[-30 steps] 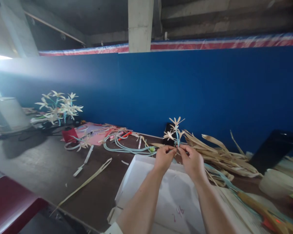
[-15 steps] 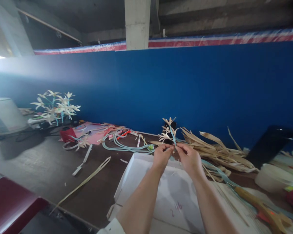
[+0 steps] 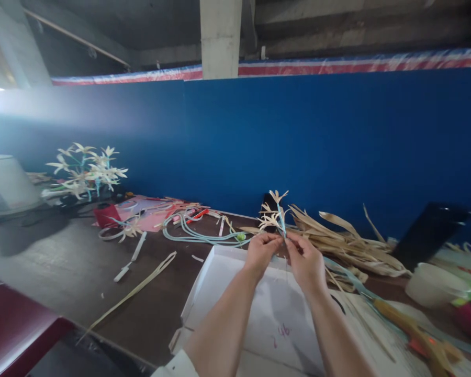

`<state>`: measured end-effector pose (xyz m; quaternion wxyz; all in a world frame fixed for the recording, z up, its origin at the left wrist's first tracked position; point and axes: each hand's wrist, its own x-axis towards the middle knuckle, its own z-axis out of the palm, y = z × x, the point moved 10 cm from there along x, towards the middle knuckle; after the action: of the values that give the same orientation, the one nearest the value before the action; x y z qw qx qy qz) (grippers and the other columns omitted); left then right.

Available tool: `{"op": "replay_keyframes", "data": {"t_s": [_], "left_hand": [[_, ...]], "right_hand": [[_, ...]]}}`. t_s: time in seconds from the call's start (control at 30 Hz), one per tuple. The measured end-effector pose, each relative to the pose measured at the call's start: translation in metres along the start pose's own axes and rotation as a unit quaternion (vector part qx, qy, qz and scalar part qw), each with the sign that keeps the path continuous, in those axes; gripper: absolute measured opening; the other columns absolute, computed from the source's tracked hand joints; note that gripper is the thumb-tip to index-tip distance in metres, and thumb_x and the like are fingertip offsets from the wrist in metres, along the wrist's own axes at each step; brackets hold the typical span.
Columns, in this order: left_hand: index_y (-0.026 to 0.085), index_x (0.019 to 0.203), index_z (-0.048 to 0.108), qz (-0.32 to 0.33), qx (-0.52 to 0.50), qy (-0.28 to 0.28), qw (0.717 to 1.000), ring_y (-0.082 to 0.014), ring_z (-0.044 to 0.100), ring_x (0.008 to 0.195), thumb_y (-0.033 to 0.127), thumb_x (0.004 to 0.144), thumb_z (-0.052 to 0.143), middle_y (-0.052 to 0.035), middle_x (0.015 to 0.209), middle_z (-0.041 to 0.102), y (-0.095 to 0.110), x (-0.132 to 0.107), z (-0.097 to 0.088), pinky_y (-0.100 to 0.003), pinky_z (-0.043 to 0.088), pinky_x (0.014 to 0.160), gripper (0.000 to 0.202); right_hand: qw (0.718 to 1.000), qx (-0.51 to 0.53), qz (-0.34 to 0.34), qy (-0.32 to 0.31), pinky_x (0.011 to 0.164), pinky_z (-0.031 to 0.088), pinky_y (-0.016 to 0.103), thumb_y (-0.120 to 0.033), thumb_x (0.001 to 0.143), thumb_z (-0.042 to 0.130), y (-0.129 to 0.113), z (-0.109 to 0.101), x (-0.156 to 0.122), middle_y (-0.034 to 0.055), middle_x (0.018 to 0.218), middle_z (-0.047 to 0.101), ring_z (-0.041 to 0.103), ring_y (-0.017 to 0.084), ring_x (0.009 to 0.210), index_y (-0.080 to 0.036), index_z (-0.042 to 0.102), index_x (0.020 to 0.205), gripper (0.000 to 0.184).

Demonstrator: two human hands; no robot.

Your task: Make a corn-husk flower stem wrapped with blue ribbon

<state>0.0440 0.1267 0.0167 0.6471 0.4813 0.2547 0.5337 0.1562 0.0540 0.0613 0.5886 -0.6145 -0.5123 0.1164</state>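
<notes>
My left hand (image 3: 261, 252) and my right hand (image 3: 305, 260) meet above the far rim of a white shallow box (image 3: 235, 309). Both pinch the light-blue stem of a small straw flower sprig (image 3: 275, 213), which stands upright with several pale petals above my fingertips. Fingers of both hands are closed on the stem. A heap of dried straw leaves (image 3: 345, 241) lies just behind and right of my hands.
Light-blue cords (image 3: 198, 233) coil on the dark table (image 3: 63, 272) beside pink and red paper (image 3: 141, 209). A finished straw flower bouquet (image 3: 88, 170) stands far left. A white bowl (image 3: 435, 285), scissors (image 3: 419, 330) and a dark tilted panel (image 3: 427, 233) sit at right. A blue wall (image 3: 298, 141) runs behind.
The sprig has tilted slightly between my fingers as they shift on the stem. My hands stay in about the same place above the box.
</notes>
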Motion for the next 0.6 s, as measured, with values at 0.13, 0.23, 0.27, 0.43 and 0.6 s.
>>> {"op": "replay_keyframes", "data": {"t_s": [0.13, 0.23, 0.27, 0.43, 0.6], "left_hand": [[0.012, 0.074, 0.068, -0.004, 0.031, 0.01, 0.999, -0.0107, 0.056, 0.061, 0.034, 0.061, 0.073, -0.0025, 0.067, 0.064, -0.003, 0.0, -0.001, -0.023, 0.043, 0.063, 0.025], [0.012, 0.073, 0.068, -0.014, 0.014, -0.006, 1.0, -0.0117, 0.057, 0.062, 0.035, 0.06, 0.074, -0.0032, 0.069, 0.065, -0.005, -0.001, 0.002, -0.025, 0.045, 0.065, 0.027], [0.012, 0.072, 0.068, -0.009, 0.007, -0.014, 1.0, -0.0116, 0.057, 0.063, 0.035, 0.06, 0.074, -0.0032, 0.069, 0.065, -0.003, -0.002, 0.003, -0.024, 0.045, 0.066, 0.027], [0.011, 0.068, 0.066, -0.003, 0.027, -0.009, 1.0, -0.0091, 0.052, 0.059, 0.039, 0.061, 0.073, -0.0013, 0.062, 0.06, 0.003, -0.004, 0.001, -0.022, 0.04, 0.06, 0.029], [0.012, 0.068, 0.064, 0.009, 0.051, 0.002, 0.999, -0.0073, 0.048, 0.057, 0.038, 0.065, 0.07, 0.0, 0.061, 0.058, 0.008, -0.007, 0.001, -0.02, 0.038, 0.059, 0.027]], "right_hand": [[0.999, -0.035, -0.028, 0.031, 0.06, 0.049, 0.03, -0.041, 0.08, 0.052, 0.002, -0.005, -0.004, 0.0102, 0.089, 0.07, 0.063, 0.02, 0.066, -0.016, 0.067, 0.101, 0.037], [0.995, -0.063, -0.066, 0.047, 0.067, 0.049, 0.031, -0.039, 0.082, 0.05, 0.0, -0.007, -0.008, 0.0104, 0.09, 0.07, 0.064, 0.021, 0.074, -0.016, 0.068, 0.102, 0.035], [0.993, -0.069, -0.079, 0.051, 0.068, 0.049, 0.031, -0.038, 0.083, 0.049, -0.001, -0.007, -0.009, 0.0101, 0.09, 0.07, 0.064, 0.021, 0.076, -0.017, 0.067, 0.103, 0.034], [0.984, -0.11, -0.128, 0.064, 0.076, 0.047, 0.031, -0.034, 0.087, 0.045, -0.012, -0.004, -0.018, 0.0083, 0.097, 0.068, 0.062, 0.02, 0.084, -0.02, 0.066, 0.108, 0.033], [0.981, -0.124, -0.139, 0.053, 0.077, 0.047, 0.031, -0.034, 0.089, 0.042, -0.02, 0.0, -0.024, 0.0092, 0.096, 0.066, 0.061, 0.02, 0.085, -0.02, 0.065, 0.112, 0.035]]}}
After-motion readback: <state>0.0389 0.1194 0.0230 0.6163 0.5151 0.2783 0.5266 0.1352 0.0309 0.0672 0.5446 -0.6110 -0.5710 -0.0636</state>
